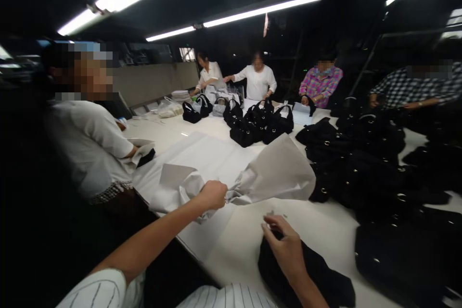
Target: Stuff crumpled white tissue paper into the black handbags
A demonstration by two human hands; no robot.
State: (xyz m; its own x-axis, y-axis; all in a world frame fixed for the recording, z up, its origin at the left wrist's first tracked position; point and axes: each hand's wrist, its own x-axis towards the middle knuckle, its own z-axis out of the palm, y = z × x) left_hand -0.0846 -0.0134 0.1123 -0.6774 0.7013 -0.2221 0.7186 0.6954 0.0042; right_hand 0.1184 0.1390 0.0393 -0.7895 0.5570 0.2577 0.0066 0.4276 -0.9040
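White counter (325, 221) heaped at right with black bags (378, 168); white paper sheet (277, 173) lifted above it, neck bunched in clenched left hand (212, 195); near edge, black bag (325, 284) under right hand (285, 248), fingers (273, 224) curled, grip unclear.

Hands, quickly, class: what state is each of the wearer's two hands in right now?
Left hand: closed, gripping the white paper sheet.
Right hand: open, fingers resting on the black bag.
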